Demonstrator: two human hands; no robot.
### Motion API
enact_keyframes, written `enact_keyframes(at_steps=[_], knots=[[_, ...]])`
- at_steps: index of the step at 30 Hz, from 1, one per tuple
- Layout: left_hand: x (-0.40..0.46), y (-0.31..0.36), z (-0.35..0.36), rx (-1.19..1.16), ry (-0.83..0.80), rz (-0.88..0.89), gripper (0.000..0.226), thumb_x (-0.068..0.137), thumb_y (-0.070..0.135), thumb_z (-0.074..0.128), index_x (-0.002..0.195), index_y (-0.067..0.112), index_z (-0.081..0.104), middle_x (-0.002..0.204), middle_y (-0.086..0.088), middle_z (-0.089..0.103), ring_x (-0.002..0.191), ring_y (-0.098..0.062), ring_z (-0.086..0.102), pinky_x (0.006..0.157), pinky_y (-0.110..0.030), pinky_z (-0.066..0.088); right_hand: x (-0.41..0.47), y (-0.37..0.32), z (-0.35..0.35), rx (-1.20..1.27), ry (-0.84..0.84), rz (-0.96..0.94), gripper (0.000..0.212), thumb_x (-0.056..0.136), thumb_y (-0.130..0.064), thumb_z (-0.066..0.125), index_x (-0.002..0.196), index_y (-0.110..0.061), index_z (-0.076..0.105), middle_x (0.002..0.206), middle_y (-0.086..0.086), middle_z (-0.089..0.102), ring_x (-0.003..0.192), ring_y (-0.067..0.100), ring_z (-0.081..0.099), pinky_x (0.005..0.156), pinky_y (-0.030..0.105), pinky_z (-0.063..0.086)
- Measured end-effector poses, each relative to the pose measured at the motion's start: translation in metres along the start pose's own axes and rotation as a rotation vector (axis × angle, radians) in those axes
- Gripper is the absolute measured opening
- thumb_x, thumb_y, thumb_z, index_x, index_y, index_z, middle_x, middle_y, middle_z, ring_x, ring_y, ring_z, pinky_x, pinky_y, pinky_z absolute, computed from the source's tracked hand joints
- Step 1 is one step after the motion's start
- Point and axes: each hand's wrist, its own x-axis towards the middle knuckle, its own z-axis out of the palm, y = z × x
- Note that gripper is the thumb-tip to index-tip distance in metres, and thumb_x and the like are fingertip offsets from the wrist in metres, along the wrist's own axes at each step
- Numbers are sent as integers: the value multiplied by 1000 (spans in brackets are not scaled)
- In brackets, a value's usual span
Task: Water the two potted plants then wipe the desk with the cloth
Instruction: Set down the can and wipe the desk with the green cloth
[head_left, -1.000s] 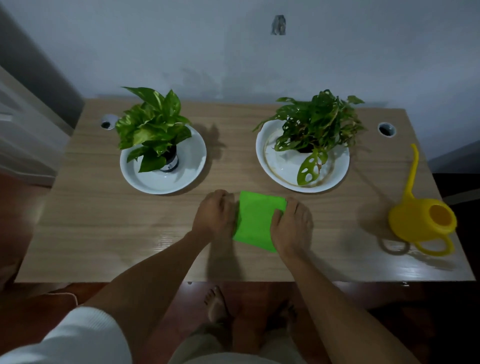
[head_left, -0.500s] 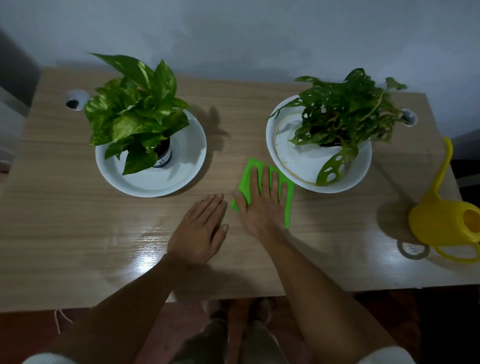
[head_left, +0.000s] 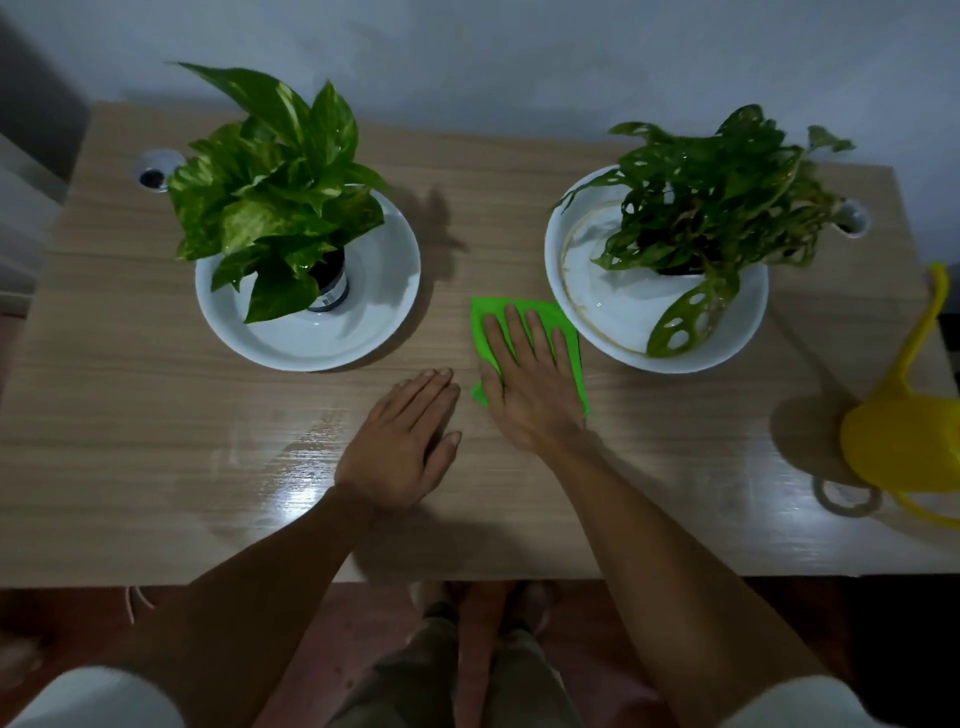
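Observation:
A bright green cloth (head_left: 570, 338) lies flat on the wooden desk (head_left: 156, 415) between the two plants. My right hand (head_left: 530, 379) presses flat on the cloth, fingers spread. Just left of it, my left hand (head_left: 405, 447) rests palm-down on the bare desk and holds nothing. A broad-leaved potted plant (head_left: 275, 192) stands in a white dish (head_left: 384, 291) at the left. A plant with holed leaves (head_left: 711, 192) stands in another white dish (head_left: 587, 306) at the right. The yellow watering can (head_left: 904, 441) sits at the desk's right edge.
Cable holes sit in the desk's back left corner (head_left: 153, 174) and back right corner (head_left: 852, 218). A grey wall runs behind the desk. My legs and feet show below the front edge. The desk surface shines near my left hand.
Both hands gripped the folded cloth near the front; now the right hand lies flat on it farther back between the dishes, and the left hand rests flat on the desk.

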Motion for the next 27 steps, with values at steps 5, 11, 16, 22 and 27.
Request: enact_keyframes(at_steps=[5, 11, 16, 22, 27], knots=[[-1, -2, -3, -19, -63, -5, 61, 104, 39, 50, 156, 9, 38, 167, -8, 31, 156, -22, 26, 124, -48, 28, -52, 29, 6, -16, 18, 127, 63, 107, -47, 18, 168, -29, 10, 176, 1, 6, 163, 26, 3, 131, 51, 2], [-22, -9, -25, 6, -22, -66, 70, 102, 47, 49, 158, 7, 34, 168, -8, 27, 157, -23, 22, 126, -49, 23, -32, -4, 5, 9, -10, 188, 66, 107, -49, 9, 168, -26, 3, 176, 3, 3, 163, 27, -1, 131, 53, -1], [-56, -33, -32, 102, -17, -277, 78, 100, 53, 49, 158, 4, 30, 169, -12, 23, 159, -25, 17, 128, -49, 18, 44, -40, -9, 55, 18, 165, 65, 108, -49, 12, 168, -25, 5, 176, 5, 3, 163, 29, -1, 130, 52, -6], [-55, -34, -30, 126, -75, -358, 84, 99, 57, 47, 159, 3, 25, 170, -13, 18, 160, -24, 8, 128, -49, 16, 133, -35, -24, 54, 64, 233, 65, 109, -45, 18, 168, -21, 6, 176, 7, 2, 163, 34, 0, 130, 53, -3], [-54, -36, -30, 148, -74, -369, 84, 98, 58, 49, 159, 4, 26, 170, -13, 19, 160, -24, 10, 128, -50, 19, 196, -23, -41, 126, 102, 340, 64, 109, -43, 22, 168, -22, 8, 176, 7, 2, 163, 33, -2, 129, 56, -5]])
